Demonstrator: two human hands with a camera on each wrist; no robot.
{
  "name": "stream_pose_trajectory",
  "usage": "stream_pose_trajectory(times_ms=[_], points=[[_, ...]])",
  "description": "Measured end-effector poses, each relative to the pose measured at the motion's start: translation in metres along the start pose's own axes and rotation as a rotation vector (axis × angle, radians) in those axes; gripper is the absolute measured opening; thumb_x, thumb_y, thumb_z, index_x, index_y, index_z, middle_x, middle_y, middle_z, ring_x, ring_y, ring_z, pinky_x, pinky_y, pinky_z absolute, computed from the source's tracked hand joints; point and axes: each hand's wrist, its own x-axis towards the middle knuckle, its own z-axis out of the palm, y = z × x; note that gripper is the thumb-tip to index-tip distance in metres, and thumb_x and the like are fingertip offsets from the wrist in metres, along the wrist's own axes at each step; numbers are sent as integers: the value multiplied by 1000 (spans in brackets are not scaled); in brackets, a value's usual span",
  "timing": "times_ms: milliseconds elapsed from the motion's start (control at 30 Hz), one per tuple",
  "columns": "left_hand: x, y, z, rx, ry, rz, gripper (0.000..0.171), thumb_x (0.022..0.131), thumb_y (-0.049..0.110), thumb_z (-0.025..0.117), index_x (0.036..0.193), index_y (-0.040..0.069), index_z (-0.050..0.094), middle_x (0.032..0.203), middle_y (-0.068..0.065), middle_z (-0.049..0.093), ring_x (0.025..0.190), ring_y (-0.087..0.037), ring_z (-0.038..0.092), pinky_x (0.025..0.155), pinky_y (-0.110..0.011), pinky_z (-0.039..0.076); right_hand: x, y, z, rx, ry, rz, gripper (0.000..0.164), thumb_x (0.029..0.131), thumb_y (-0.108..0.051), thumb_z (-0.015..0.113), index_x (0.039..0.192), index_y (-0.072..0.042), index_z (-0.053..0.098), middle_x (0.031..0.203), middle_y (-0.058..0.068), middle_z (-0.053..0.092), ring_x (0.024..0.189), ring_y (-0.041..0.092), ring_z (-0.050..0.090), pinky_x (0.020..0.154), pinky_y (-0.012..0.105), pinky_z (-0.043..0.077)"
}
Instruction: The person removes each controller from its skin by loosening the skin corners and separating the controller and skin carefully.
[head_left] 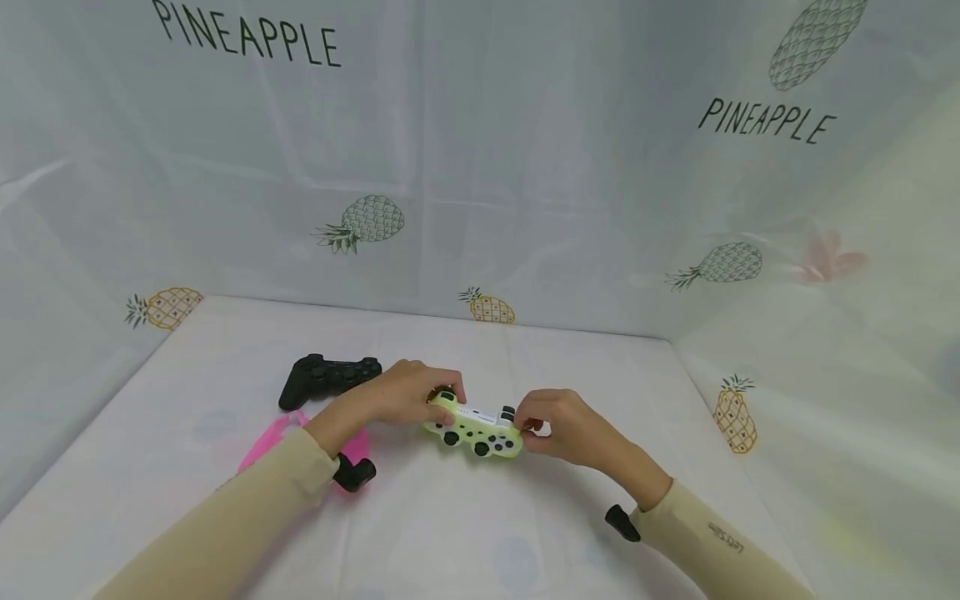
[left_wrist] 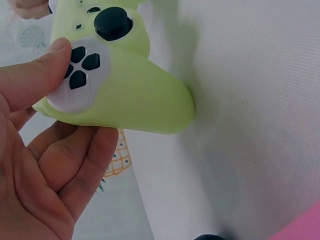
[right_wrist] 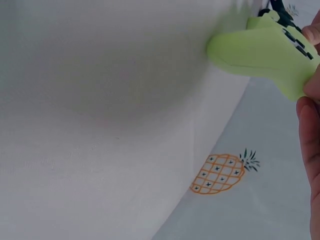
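Observation:
A white game controller (head_left: 491, 418) wears a pale green silicone sleeve (left_wrist: 145, 95) and is held over the table between both hands. My left hand (head_left: 408, 392) grips its left end, the thumb on the face beside the direction buttons (left_wrist: 91, 62) and the fingers curled behind. At the other end my right hand (head_left: 566, 425) pinches the edge of the sleeve near the shoulder buttons. In the right wrist view the sleeve's grip (right_wrist: 250, 52) shows, with the right fingers (right_wrist: 311, 135) at the frame's edge.
A black game controller (head_left: 322, 377) lies on the white tablecloth (head_left: 450, 533) behind my left wrist. A pink item (head_left: 270, 437) sits partly hidden under the left forearm. Curtains (head_left: 525, 167) with pineapple prints rise behind the table. Black wrist devices (head_left: 622, 523) show by the sleeves.

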Motion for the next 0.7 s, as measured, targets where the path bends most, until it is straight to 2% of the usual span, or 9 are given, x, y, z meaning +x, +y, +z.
stream_pose_trajectory(times_ms=[133, 300, 467, 700], points=[[1, 1, -1, -15, -12, -15, 25, 93, 34, 84, 114, 33, 70, 76, 12, 62, 73, -14, 51, 79, -39, 40, 2, 0, 0, -21, -22, 0, 27, 77, 12, 80, 87, -12, 72, 88, -5, 69, 76, 6, 62, 65, 28, 60], [1, 1, -1, -41, -19, -39, 24, 93, 34, 84, 111, 41, 68, 80, 15, 64, 76, -15, 53, 81, -40, 42, 2, 0, 0, -39, -50, 1, 27, 75, 10, 81, 85, -13, 70, 84, -6, 66, 74, 4, 56, 63, 19, 53], [2, -1, -3, -50, -16, -25, 24, 94, 34, 83, 111, 41, 68, 77, 13, 63, 71, -14, 51, 75, -37, 41, -5, 3, 4, -43, -62, -7, 28, 75, 11, 78, 83, -14, 68, 83, -8, 63, 74, 3, 55, 64, 15, 49], [2, -1, -6, -44, -22, -9, 23, 94, 33, 82, 111, 40, 68, 81, 15, 63, 72, -13, 51, 81, -39, 40, -19, 9, 15, 12, -85, 5, 25, 75, 13, 74, 82, -11, 69, 81, -7, 64, 74, 3, 56, 64, 15, 50]])
